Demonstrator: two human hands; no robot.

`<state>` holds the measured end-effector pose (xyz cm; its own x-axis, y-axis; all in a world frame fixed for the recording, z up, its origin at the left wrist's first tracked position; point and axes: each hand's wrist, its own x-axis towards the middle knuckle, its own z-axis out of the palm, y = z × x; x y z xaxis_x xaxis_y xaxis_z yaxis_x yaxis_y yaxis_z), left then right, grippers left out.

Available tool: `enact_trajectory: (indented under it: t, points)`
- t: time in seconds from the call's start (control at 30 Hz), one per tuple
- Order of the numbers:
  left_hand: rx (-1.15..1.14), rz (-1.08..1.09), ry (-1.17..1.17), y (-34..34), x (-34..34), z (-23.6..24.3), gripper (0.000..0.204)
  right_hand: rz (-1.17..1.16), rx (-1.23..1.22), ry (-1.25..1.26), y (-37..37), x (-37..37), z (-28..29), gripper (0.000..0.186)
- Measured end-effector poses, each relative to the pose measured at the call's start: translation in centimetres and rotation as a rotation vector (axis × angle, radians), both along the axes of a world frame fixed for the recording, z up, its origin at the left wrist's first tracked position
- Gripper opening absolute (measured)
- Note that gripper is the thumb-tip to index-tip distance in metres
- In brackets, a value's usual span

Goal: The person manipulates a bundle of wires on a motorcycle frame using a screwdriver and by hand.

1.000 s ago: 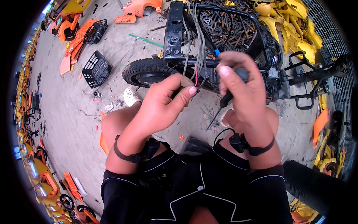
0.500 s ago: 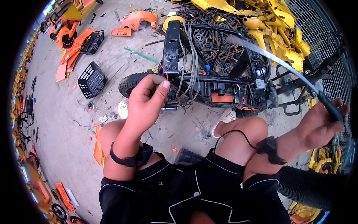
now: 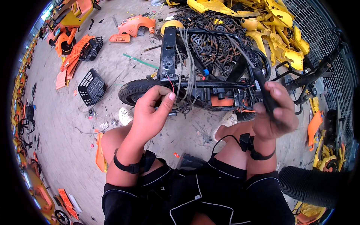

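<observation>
My left hand (image 3: 152,110) is closed in a pinch on a thin red wire (image 3: 171,83) beside the front corner of a black scooter frame (image 3: 167,56). My right hand (image 3: 275,114) is wrapped round the black handle of a long, thin-shafted screwdriver (image 3: 264,88). Its metal shaft slants up and left across the frame's tubes; whether the tip touches anything is hard to tell. Grey cables (image 3: 192,67) hang in a loop over the frame, right of my left hand. A small blue cap (image 3: 206,72) shows inside the frame.
Behind the frame lies a heap of rusty metal parts (image 3: 210,45), with yellow body panels (image 3: 279,41) beyond it. A tyre (image 3: 131,92) sits at the frame's left. Black plastic baskets (image 3: 92,88) and orange panels (image 3: 137,26) lie leftward. A ribbed black hose (image 3: 311,185) is at lower right.
My right hand has swung left and inward with the screwdriver, from the far right to over the frame. My left hand has shifted slightly right and down, still pinching the red wire.
</observation>
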<state>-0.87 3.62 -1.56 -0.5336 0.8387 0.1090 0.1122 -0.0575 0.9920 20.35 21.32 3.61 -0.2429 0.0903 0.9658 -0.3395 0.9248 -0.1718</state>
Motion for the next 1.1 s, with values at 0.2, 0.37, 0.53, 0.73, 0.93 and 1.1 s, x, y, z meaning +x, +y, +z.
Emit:
enact_trajectory:
  t: [0.2, 0.37, 0.53, 0.73, 0.93, 1.1]
  points:
    - [0.004, -0.001, 0.021, 0.4, 0.2, 0.0, 0.014, -0.070, 0.027, -0.238, 2.1, -1.0, -1.0, 0.030]
    - [0.008, -0.038, 0.023, 0.7, 0.5, 0.5, 0.014, -0.191, 0.011, -0.433, 2.5, -1.1, -1.0, 0.026]
    - [0.017, -0.064, 0.041, 0.2, 0.4, 1.2, 0.015, -0.297, 0.055, -0.699, 2.5, -0.3, -0.5, 0.022]
    - [0.014, -0.115, -0.043, -0.3, 0.4, 1.2, 0.015, -0.380, 0.048, -0.874, 2.3, 0.1, -0.1, 0.036]
    - [0.016, -0.166, -0.121, -0.4, 0.3, 1.4, 0.015, -0.372, 0.088, -0.767, 1.1, 0.1, 1.2, 0.049]
    - [0.045, -0.257, -0.243, -0.5, 0.3, 1.4, 0.014, -0.039, -0.048, -0.507, -3.1, 0.4, 1.2, 0.032]
